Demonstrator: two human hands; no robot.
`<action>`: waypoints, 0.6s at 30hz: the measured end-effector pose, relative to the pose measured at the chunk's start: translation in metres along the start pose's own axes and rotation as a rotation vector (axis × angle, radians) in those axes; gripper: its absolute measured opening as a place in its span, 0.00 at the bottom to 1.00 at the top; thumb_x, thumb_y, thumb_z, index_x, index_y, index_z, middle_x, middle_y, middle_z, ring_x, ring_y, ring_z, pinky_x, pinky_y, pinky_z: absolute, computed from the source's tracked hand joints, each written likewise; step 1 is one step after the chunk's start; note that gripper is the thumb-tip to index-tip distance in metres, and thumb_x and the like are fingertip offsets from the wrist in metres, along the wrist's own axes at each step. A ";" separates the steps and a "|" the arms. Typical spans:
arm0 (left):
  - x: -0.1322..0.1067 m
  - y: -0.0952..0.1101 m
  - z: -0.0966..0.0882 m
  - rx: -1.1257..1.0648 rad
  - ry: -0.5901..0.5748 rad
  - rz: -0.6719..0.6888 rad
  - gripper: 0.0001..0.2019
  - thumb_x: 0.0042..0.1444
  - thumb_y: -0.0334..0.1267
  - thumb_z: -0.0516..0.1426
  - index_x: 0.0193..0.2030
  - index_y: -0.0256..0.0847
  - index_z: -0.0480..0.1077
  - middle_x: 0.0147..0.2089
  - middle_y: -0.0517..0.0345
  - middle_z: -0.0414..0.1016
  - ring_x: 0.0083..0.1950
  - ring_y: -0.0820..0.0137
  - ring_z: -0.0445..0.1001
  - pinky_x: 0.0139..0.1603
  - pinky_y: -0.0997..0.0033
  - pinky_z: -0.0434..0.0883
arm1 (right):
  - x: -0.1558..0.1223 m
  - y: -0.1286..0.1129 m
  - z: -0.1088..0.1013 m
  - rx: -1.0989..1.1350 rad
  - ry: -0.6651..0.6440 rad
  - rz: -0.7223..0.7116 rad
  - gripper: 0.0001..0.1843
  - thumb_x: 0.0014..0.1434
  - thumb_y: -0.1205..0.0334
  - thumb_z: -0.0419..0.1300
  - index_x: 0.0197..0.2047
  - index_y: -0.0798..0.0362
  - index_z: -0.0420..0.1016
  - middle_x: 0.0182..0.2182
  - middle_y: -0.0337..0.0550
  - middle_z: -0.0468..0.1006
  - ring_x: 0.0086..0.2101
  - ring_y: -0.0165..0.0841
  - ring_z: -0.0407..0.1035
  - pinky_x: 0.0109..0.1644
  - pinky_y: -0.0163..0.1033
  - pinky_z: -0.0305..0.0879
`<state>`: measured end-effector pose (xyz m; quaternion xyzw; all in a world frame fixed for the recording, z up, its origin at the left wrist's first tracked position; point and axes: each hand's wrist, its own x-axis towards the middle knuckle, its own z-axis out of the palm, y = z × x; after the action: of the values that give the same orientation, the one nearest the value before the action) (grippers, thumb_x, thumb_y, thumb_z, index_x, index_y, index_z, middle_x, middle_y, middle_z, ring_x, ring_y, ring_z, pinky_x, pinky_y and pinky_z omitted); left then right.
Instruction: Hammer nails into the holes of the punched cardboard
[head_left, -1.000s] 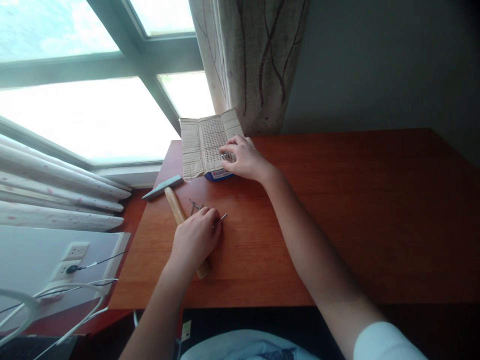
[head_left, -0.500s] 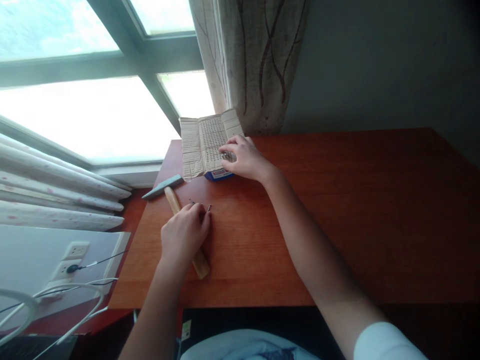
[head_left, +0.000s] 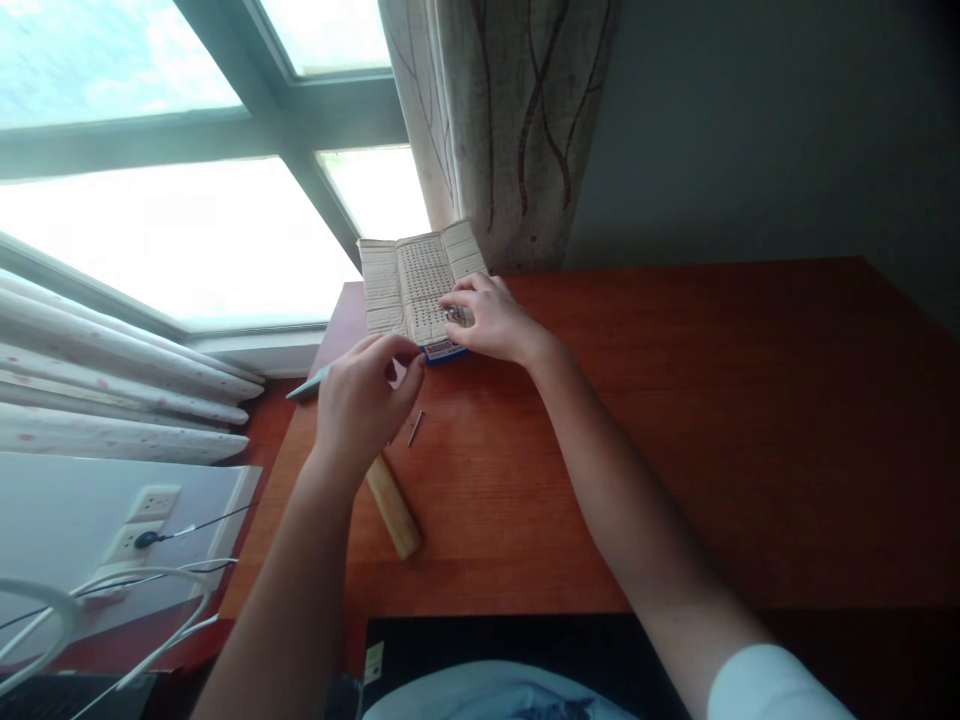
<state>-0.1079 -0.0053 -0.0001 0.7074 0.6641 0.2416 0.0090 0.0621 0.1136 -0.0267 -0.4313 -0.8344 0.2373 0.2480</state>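
My left hand (head_left: 364, 400) is lifted a little above the red-brown table (head_left: 675, 420), with its fingers curled toward the thumb; whether anything is in them I cannot make out. Just below it a nail (head_left: 415, 428) lies on the table, beside the wooden handle of a hammer (head_left: 392, 505). My right hand (head_left: 491, 320) rests farther back on an unfolded sheet of printed paper (head_left: 409, 280) that covers a small blue box (head_left: 442, 350). Its fingertips are closed on a small bunch of grey nails (head_left: 454, 314).
A patterned curtain (head_left: 517, 120) hangs behind the table's far edge, and a large window (head_left: 187, 230) is on the left. A wall socket (head_left: 146, 505) with white cables (head_left: 135, 600) sits lower left. The hammer's grey head (head_left: 309, 383) pokes over the table's left edge.
My left hand slid left along the table with a nail, then rose up toward the box. One nail now lies in view below it. My right hand stayed put.
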 end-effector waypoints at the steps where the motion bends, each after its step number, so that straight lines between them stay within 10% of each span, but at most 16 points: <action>1: 0.012 0.000 0.000 -0.002 0.027 0.014 0.07 0.62 0.42 0.58 0.38 0.43 0.76 0.34 0.59 0.77 0.33 0.69 0.73 0.37 0.69 0.64 | 0.000 0.000 0.000 0.000 -0.002 0.001 0.22 0.60 0.60 0.63 0.58 0.53 0.81 0.59 0.50 0.72 0.61 0.47 0.61 0.69 0.50 0.58; 11: 0.075 -0.001 0.019 0.062 -0.146 0.136 0.11 0.58 0.37 0.57 0.41 0.42 0.81 0.38 0.51 0.82 0.34 0.64 0.75 0.38 0.66 0.68 | 0.001 0.001 0.001 0.033 -0.002 0.009 0.21 0.60 0.59 0.62 0.57 0.49 0.81 0.57 0.49 0.71 0.60 0.47 0.60 0.67 0.52 0.60; 18: 0.077 0.003 0.017 -0.160 0.159 0.119 0.08 0.59 0.36 0.58 0.37 0.39 0.79 0.37 0.54 0.80 0.34 0.69 0.74 0.36 0.70 0.70 | 0.000 -0.001 0.001 0.020 -0.003 0.026 0.21 0.60 0.60 0.62 0.56 0.50 0.81 0.58 0.49 0.71 0.60 0.48 0.60 0.67 0.53 0.60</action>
<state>-0.0994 0.0719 0.0115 0.7213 0.5982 0.3492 -0.0017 0.0610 0.1133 -0.0265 -0.4390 -0.8268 0.2495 0.2478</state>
